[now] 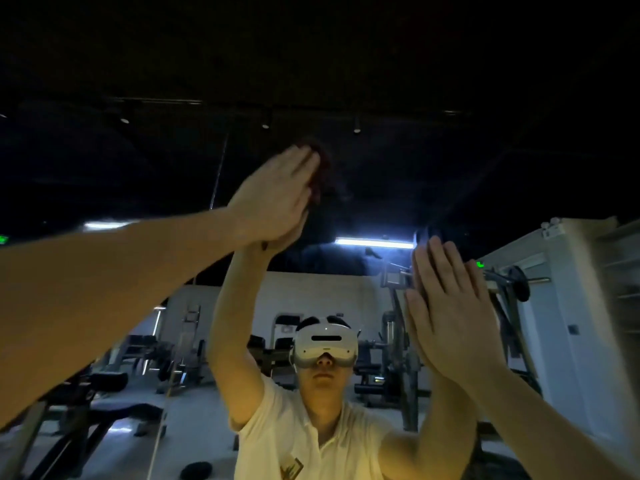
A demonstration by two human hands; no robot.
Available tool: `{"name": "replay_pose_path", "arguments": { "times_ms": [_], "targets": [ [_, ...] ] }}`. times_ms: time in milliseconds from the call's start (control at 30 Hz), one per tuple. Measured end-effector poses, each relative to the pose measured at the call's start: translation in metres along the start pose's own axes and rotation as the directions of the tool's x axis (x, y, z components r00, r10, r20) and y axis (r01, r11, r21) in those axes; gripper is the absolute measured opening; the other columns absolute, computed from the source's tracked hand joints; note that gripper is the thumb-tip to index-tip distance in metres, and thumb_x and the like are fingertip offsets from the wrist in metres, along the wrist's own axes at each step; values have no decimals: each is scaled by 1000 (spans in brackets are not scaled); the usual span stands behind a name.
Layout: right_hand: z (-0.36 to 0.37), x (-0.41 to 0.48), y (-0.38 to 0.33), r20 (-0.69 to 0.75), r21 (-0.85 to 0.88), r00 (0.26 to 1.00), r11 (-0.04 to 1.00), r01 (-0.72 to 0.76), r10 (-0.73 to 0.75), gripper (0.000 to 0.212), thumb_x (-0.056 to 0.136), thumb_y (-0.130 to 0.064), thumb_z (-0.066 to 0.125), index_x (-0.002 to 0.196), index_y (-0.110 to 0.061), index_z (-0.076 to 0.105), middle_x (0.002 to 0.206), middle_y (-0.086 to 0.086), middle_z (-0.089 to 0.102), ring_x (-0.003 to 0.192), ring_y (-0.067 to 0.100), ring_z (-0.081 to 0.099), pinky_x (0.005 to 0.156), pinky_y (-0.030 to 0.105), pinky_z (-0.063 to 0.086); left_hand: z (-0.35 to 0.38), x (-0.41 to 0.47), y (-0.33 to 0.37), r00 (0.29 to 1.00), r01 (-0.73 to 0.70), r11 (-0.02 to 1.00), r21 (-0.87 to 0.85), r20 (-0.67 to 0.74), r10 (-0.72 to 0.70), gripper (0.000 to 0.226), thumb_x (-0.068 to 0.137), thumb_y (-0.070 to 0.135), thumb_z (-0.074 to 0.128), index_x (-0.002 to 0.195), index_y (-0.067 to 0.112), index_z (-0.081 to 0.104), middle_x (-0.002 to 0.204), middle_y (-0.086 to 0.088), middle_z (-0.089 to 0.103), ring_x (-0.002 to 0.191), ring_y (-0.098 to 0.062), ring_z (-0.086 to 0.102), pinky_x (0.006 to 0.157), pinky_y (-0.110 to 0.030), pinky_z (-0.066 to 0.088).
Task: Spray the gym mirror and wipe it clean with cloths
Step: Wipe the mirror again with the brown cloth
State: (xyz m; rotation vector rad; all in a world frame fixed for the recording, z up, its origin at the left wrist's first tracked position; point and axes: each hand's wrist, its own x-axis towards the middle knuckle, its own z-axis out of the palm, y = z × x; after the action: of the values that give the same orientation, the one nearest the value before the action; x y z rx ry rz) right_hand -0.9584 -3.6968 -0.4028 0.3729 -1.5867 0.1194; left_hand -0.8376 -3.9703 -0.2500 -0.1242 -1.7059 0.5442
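The mirror fills the view. The left hand reaches high toward 11 o'clock, fingers straight and close together, pressing a dark red cloth flat to the glass. Only a bunched edge of the cloth shows past the fingertips. The right hand sits toward 3 o'clock, fingers likewise straight and slightly spread against the glass. A dark shape just above its fingertips may be a second cloth, though the dim light leaves that unsure.

Neither cloth is gripped; each is pinned only by palm pressure. On a fast stroke the red one could slide out from under the outstretched hand and drop. Much of each palm appears to overhang its cloth, so bare skin may drag on the wet glass and leave fresh smears. The room is dark, so streaks near 12 o'clock could go unnoticed.
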Motion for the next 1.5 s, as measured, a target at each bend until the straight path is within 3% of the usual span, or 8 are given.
{"name": "replay_pose_path", "arguments": {
  "times_ms": [133,300,433,567,700,1033,1367,1500],
  "targets": [
    [2,-5,-1,-27,5,1000,1000,-5,5,63,110,-47,14,166,-17,8,173,8,3,160,23,-3,128,54,13,1,23,41,965,226,970,-87,-117,-236,60,111,35,27,165,10,16,173,-13,17,160,-28,12,132,-44,8],
    [-1,-8,-4,-38,87,999,996,-11,14,59,111,-43,14,165,-20,11,173,5,7,160,20,-1,127,54,14,17,-67,114,980,-189,973,-131,-89,178,64,104,37,35,162,17,19,172,-9,20,160,-26,12,130,-45,5],
    [-3,-9,-3,-26,60,1000,998,-14,16,58,110,-39,13,164,-19,11,173,6,6,160,21,-1,127,54,14,21,-99,71,819,-564,820,-100,62,570,66,99,36,43,160,22,23,170,-3,22,159,-22,12,130,-48,13],
    [-1,-8,-1,-7,11,1000,1000,-11,11,60,109,-39,13,164,-17,11,173,8,5,160,24,-2,128,54,12,8,-41,-4,981,-186,982,-38,47,188,63,103,30,46,162,19,26,170,-8,25,158,-25,19,130,-47,12],
    [0,-8,-2,-14,17,1000,1000,-15,15,60,109,-40,13,164,-18,8,173,8,4,160,23,-2,128,54,11,3,4,10,968,243,965,-104,-35,-247,60,111,34,30,165,12,16,173,-12,16,160,-28,11,131,-46,11],
    [-3,-9,-3,-13,55,1000,998,-16,17,59,109,-39,14,165,-18,11,173,6,6,160,22,-2,128,52,10,24,-66,107,961,-275,960,-55,5,275,62,109,39,35,165,18,17,173,-9,16,161,-23,9,129,-40,0],
    [-2,-12,-6,-19,50,999,998,-39,40,59,109,-38,11,165,-18,7,173,9,6,160,25,0,127,56,12,23,-140,29,916,394,910,-133,-24,-400,62,109,35,26,164,8,18,171,-17,20,160,-32,15,131,-48,13],
    [-6,-12,-10,-21,79,999,996,-48,50,59,109,-39,8,164,-18,6,173,9,5,160,26,0,127,56,12,26,-131,95,941,329,932,-152,-29,-337,64,109,38,24,165,9,10,173,-16,13,161,-31,7,131,-50,10]
  ]
}}
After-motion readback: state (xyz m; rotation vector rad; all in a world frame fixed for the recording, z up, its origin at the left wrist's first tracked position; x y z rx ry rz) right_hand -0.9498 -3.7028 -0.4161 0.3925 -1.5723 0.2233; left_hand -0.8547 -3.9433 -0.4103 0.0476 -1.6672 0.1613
